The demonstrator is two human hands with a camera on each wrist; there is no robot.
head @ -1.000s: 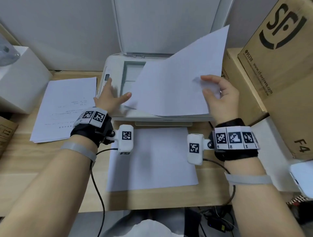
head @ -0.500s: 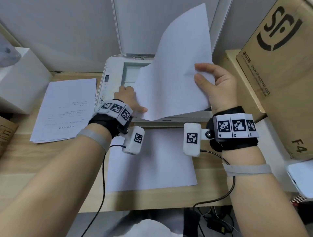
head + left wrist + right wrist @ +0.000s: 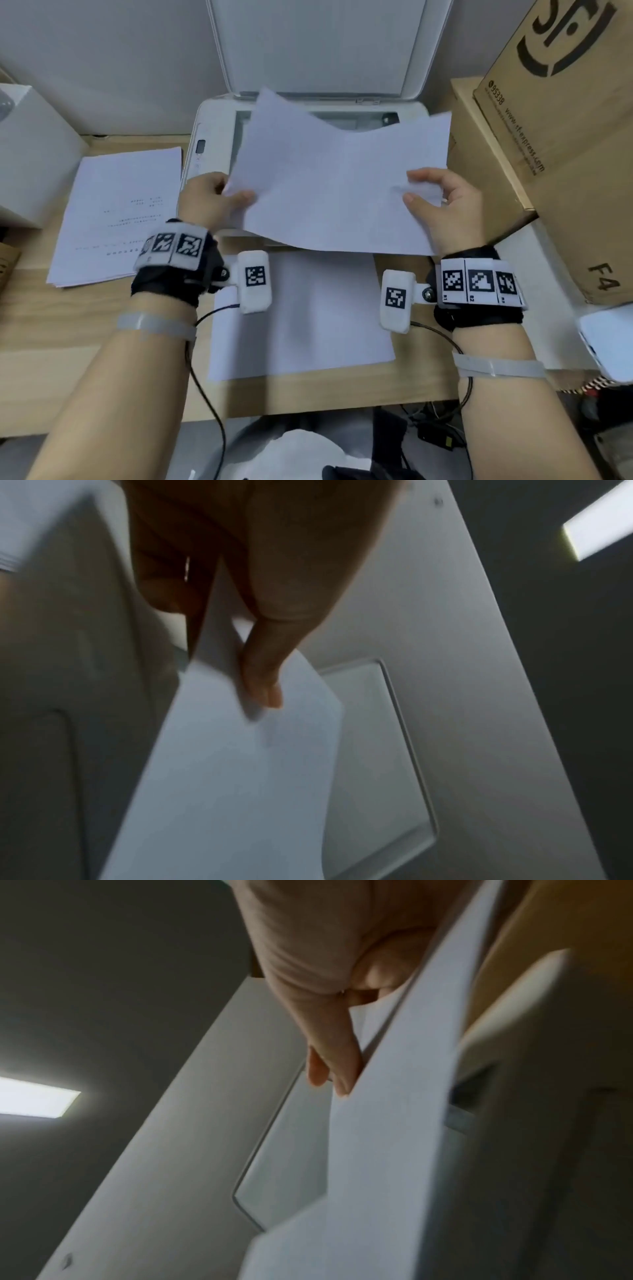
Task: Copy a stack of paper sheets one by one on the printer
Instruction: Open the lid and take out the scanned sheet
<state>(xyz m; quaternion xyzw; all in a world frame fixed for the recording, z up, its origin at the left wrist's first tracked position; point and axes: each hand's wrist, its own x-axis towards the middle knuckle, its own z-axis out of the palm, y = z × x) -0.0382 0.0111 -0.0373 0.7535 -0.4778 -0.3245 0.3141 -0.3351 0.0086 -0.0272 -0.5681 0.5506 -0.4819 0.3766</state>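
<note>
Wooden surface [image 3: 102,329] holds an open-lidded printer [image 3: 212,144]; left hand [image 3: 205,202] and right hand [image 3: 452,209] each pinch a sheet [image 3: 335,185] by its side edges, keeping it flat, likely for the glass.

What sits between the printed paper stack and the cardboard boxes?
Head view: the white printer, lid raised, and the white sheet held above it by left hand and right hand.

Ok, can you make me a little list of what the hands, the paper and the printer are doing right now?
left hand: pinches the left edge of the sheet
right hand: pinches the right edge of the sheet
sheet: held in the air above the printer, sagging in the middle
printer: lid up
stack of paper: on the desk, left of the printer
blank sheet: flat on the desk, in front of the printer
</note>
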